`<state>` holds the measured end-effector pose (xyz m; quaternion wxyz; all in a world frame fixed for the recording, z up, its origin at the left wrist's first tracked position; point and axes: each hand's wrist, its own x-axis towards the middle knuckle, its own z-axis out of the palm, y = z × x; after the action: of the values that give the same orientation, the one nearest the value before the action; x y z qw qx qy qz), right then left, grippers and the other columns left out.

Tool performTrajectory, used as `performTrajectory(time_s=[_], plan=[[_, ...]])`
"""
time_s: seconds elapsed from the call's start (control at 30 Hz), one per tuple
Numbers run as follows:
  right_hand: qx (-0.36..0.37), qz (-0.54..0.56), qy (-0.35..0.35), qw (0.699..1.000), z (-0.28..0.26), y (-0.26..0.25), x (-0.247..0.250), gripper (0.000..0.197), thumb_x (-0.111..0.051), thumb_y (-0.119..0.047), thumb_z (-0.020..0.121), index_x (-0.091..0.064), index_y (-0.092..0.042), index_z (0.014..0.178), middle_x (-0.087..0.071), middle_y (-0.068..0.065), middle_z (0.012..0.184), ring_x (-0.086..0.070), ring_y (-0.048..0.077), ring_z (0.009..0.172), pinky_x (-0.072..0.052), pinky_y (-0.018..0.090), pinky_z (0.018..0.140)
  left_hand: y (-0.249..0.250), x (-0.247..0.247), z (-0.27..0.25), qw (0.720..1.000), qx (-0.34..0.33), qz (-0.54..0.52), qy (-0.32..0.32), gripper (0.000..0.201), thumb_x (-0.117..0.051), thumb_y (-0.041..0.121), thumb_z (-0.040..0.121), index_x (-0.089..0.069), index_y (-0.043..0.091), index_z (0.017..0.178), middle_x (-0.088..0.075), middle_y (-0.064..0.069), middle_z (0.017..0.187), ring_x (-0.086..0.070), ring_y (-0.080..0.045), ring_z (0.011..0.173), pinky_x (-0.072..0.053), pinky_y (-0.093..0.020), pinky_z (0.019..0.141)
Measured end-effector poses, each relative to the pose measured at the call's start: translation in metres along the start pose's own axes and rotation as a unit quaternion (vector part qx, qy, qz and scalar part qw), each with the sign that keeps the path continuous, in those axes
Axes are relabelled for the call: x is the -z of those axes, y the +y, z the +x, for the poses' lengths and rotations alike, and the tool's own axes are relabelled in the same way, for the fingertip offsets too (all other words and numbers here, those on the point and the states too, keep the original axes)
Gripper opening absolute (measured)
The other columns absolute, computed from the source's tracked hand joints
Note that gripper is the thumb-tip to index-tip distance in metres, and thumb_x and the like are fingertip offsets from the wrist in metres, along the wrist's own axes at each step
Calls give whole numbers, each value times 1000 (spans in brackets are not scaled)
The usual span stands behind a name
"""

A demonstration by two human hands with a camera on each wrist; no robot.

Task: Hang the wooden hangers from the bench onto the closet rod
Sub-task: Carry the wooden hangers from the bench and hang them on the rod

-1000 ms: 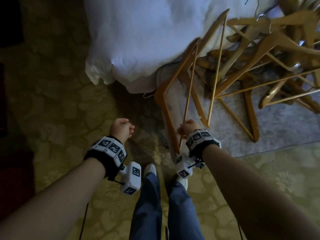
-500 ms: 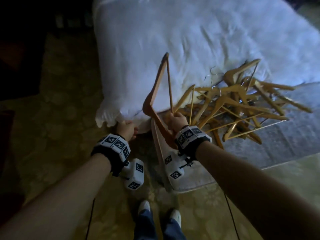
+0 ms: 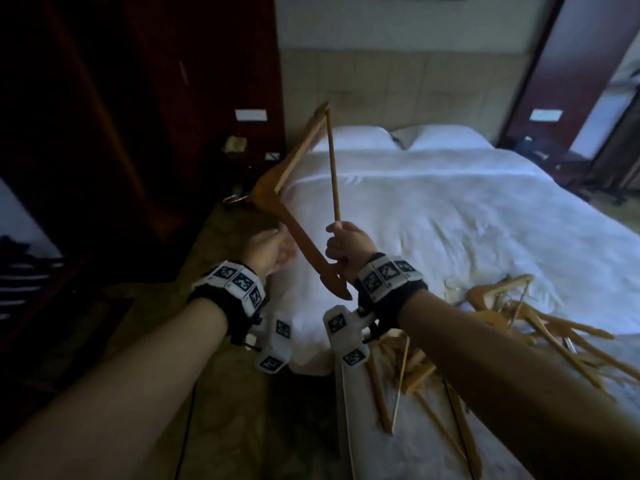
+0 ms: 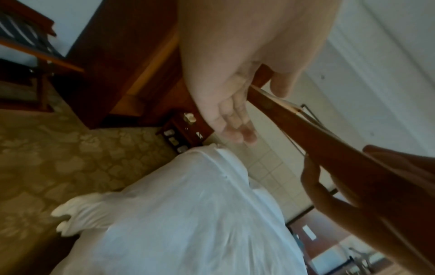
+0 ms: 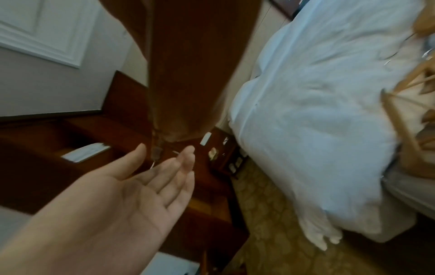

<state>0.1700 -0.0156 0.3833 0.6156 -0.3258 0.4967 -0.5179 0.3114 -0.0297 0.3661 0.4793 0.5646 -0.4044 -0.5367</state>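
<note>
One wooden hanger (image 3: 294,216) is lifted — right hand (image 3: 348,249) clenched round its bar, left hand (image 3: 268,249) spread beside it; the pile (image 3: 512,327) waits on the table's left end, none visibly hung.

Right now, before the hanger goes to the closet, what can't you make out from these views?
- Closet rod: in no view; the dark wardrobe beside the bed is too dim.
- Right hand: hidden in its own wrist view by the held hanger.
- Metal hook: small and blurred in the head view.
- Hanger pile: partly behind the right forearm, cut off by the frame edge.
</note>
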Motion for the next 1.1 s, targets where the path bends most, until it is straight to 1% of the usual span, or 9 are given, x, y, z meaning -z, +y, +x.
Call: performTrajectory(time_s=[0.1, 0.23, 0.37, 0.47, 0.6, 0.77, 0.9, 1.0, 1.1], plan=[[18, 10, -60, 998, -24, -8, -24, 29, -32, -16, 103, -47, -11, 77, -31, -10, 35, -27, 4, 29, -23, 11, 37, 22, 19, -37, 997, -37, -65, 10, 18, -44, 24, 99, -58, 12, 98, -64, -7, 97, -62, -17, 87, -50, -28, 73], [31, -54, -115, 991, -56, -4, -64, 30, -33, -19, 103, -53, -12, 82, -39, -1, 55, -35, 9, 47, -33, 18, 48, 44, 58, -93, 993, -78, -87, 25, 9, -47, 13, 97, -55, 13, 101, -65, -5, 97, -62, -15, 89, -49, -27, 70], [50, -124, -183, 974, -96, 9, -122, 29, -34, -19, 102, -58, -4, 109, -45, 1, 67, -44, 11, 57, -43, 21, 56, 61, 114, -151, 981, -124, -90, 121, 23, -53, 10, 93, -48, 11, 116, -64, -6, 97, -62, -16, 88, -51, -29, 70], [91, -189, -236, 949, -134, 19, -171, 32, -45, -27, 98, -52, -10, 124, -54, 1, 86, -53, 13, 73, -50, 29, 69, 74, 164, -197, 967, -146, -79, 193, 28, -54, 8, 93, -45, 10, 120, -63, -8, 96, -61, -19, 90, -52, -32, 69], [237, -272, -280, 890, -189, 28, -233, 42, -54, -35, 92, -47, -17, 130, -44, 0, 118, -50, 13, 99, -43, 26, 87, 81, 231, -260, 936, -164, -50, 306, 28, -57, 8, 92, -47, 9, 118, -63, -11, 97, -63, -24, 90, -56, -36, 72], [245, -327, -491, 770, -289, 52, -307, 42, -56, -35, 91, -49, -14, 127, -58, 0, 97, -56, 11, 80, -46, 22, 66, 77, 310, -347, 884, -192, -7, 425, 20, -63, 11, 88, -49, 7, 101, -59, -11, 94, -62, -18, 77, -54, -28, 58], [271, -384, -588, 658, -374, 93, -363, 63, -69, -25, 83, -35, -17, 136, -58, -1, 103, -58, 16, 93, -50, 32, 84, 69, 374, -435, 839, -202, 34, 505, 33, -67, 15, 85, -42, 10, 106, -55, -5, 92, -58, -11, 71, -50, -19, 53], [276, -379, -612, 637, -442, 124, -397, 62, -60, -12, 86, -31, -20, 141, -57, -1, 92, -62, 21, 83, -54, 40, 81, 58, 419, -502, 822, -201, 41, 531, 43, -71, 21, 82, -43, 7, 112, -57, -9, 96, -60, -13, 69, -54, -23, 53], [272, -339, -624, 650, -498, 146, -429, 54, -49, -12, 92, -32, -21, 143, -50, -7, 77, -52, 12, 64, -47, 29, 62, 49, 459, -560, 809, -195, 41, 553, 50, -69, 27, 84, -44, 2, 119, -60, -11, 95, -60, -13, 64, -53, -20, 50]])
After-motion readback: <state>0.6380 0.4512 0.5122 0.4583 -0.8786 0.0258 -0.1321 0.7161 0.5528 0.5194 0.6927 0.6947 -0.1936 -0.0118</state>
